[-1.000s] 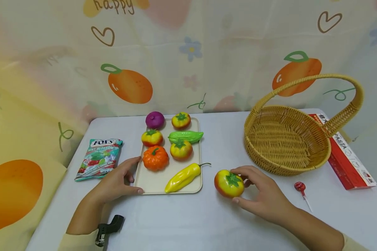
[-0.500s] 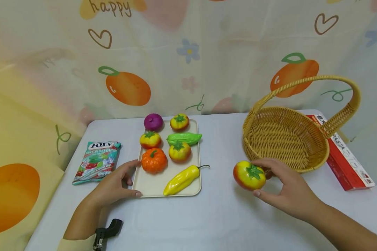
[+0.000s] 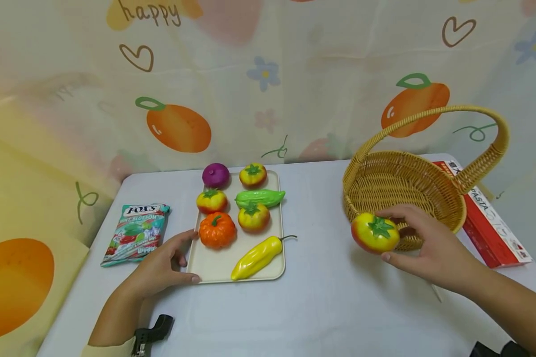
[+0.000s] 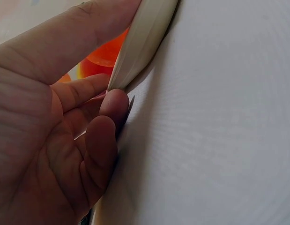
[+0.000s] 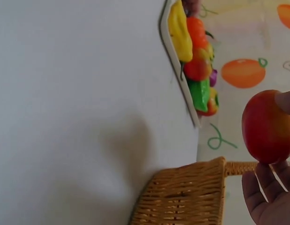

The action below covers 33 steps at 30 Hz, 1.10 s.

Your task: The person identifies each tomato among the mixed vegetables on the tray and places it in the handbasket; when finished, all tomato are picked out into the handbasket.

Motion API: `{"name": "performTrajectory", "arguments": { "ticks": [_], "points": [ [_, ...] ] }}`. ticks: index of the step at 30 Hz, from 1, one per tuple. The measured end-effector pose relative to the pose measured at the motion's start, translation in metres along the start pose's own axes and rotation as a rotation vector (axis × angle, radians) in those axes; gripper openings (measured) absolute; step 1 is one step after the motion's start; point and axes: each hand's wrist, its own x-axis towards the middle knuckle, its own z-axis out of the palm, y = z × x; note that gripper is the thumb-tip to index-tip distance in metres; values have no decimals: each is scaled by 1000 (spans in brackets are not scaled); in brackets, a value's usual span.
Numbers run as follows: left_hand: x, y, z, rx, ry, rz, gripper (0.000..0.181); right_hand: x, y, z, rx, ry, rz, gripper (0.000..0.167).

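My right hand (image 3: 433, 245) holds a yellow-red persimmon (image 3: 374, 233) between thumb and fingers, above the table at the front rim of the wicker basket (image 3: 348, 198). In the right wrist view the persimmon (image 5: 266, 126) is off the table, with the basket (image 5: 182, 192) below it. My left hand (image 3: 161, 265) grips the left front corner of the beige tray (image 3: 210, 267); the left wrist view shows the fingers at the tray's edge (image 4: 145, 42). On the tray are a yellow pepper (image 3: 256, 258), an orange pumpkin (image 3: 217, 230), a green gourd (image 3: 260, 198), several persimmons (image 3: 253, 217) and a purple onion (image 3: 216, 175).
A mint candy bag (image 3: 136, 233) lies left of the tray. Behind the basket's right side lies a red and white pasta box (image 3: 496, 228). A lollipop stick (image 3: 436, 293) shows below my right forearm. The patterned curtain (image 3: 312, 84) hangs behind the table.
My right hand has carried the persimmon rightward and back, from beside the tray to the basket's front rim. It now covers most of the lollipop. My left hand stays on the tray.
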Motion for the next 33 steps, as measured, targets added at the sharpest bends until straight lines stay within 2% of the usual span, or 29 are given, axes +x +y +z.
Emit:
{"name": "performTrajectory", "arguments": {
  "ticks": [6, 13, 18, 26, 33],
  "points": [
    [-1, 0, 1, -6, -1, 7, 105, 7, 8, -9, -5, -32, 58, 80],
    [0, 0, 0, -18, 3, 16, 105, 19, 25, -22, 9, -54, 109, 72],
    [1, -1, 0, -24, 3, 7, 105, 30, 39, -32, 2, -100, 182, 71],
    [1, 0, 0, -23, 0, 9, 105, 48, 57, -43, 36, -193, 364, 77],
    [0, 1, 0, -22, -4, 5, 105, 67, 67, -48, 83, -269, 423, 80]
  ]
}}
